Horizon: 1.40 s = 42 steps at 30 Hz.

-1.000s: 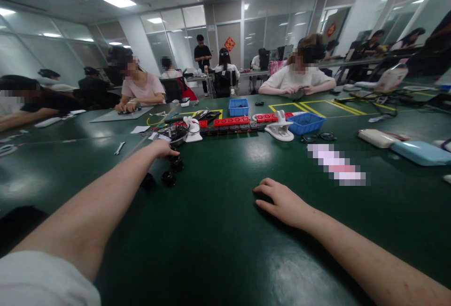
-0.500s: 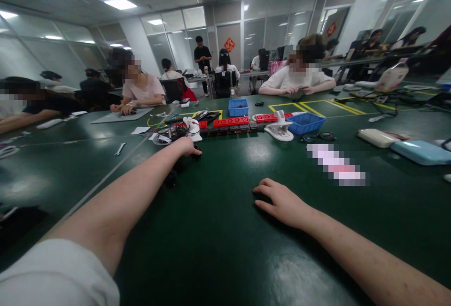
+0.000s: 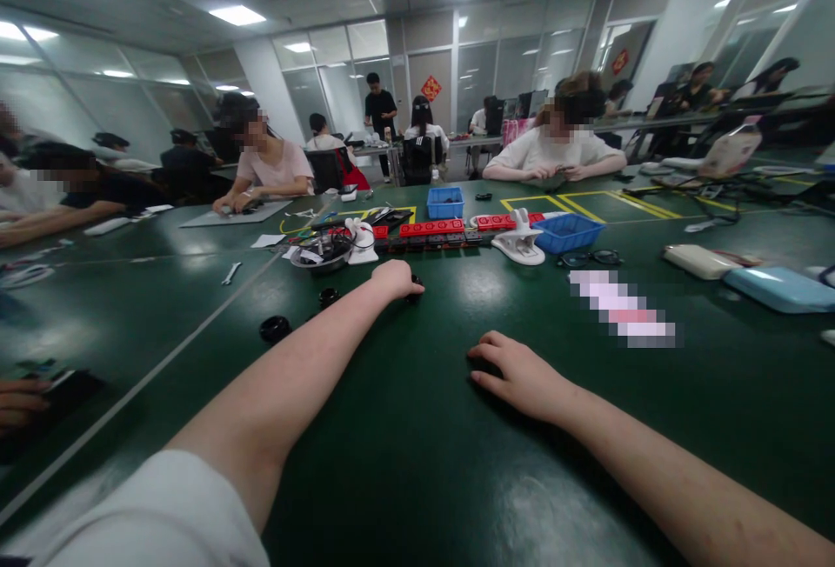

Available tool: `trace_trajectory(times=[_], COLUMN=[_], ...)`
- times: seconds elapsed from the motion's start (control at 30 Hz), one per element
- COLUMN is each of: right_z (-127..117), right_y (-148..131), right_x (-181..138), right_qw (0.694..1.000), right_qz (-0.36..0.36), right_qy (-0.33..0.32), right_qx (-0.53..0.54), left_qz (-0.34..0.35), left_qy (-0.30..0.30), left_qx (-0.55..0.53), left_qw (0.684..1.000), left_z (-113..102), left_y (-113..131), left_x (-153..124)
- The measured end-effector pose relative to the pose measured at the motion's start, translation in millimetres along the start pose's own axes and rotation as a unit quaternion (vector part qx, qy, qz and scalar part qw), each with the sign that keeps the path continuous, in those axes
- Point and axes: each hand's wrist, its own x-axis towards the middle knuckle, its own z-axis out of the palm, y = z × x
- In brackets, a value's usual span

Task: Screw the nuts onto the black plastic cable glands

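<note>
My left hand (image 3: 393,278) reaches across the green table (image 3: 404,428) and is closed on a small black round part (image 3: 416,290), mostly hidden by the fingers. Left of that forearm stand two more dark pieces: a black ring-shaped part (image 3: 275,329) and a smaller black round part (image 3: 329,296). A third dark bit between them is mostly covered by the arm. My right hand (image 3: 522,374) rests on the tabletop nearer to me, thumb and fingers apart, holding nothing.
Beyond my hands lie a metal bowl of cables (image 3: 319,256), red-topped blocks (image 3: 431,228), a white clamp stand (image 3: 520,241), a blue bin (image 3: 567,232) and eyeglasses (image 3: 591,258). A wrench (image 3: 230,273) lies left. A co-worker's hand (image 3: 23,402) touches a dark device. Several people sit around.
My left hand has moved right with the black part, uncovering the dark round pieces left of the forearm. My right hand stays put. Another person's hand has come into view at the left edge.
</note>
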Motion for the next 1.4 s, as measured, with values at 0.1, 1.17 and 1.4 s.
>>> trace_trajectory(times=[0.1, 1.17, 1.4], right_z=[1, 3, 3], right_y=[0, 1, 1], right_x=[-1, 0, 0], right_qw=[1.000, 1.000, 1.000], right_qz=[-0.007, -0.006, -0.004], right_qy=[0.005, 0.011, 0.010], right_qx=[-0.005, -0.009, -0.006], left_qz=[-0.011, -0.032, -0.026], left_qy=[0.042, 0.130, 0.125], left_qx=[0.003, 0.012, 0.015], left_qw=[0.999, 0.991, 0.992], left_z=[10, 42, 41], left_y=[15, 58, 53], left_x=[-13, -62, -63])
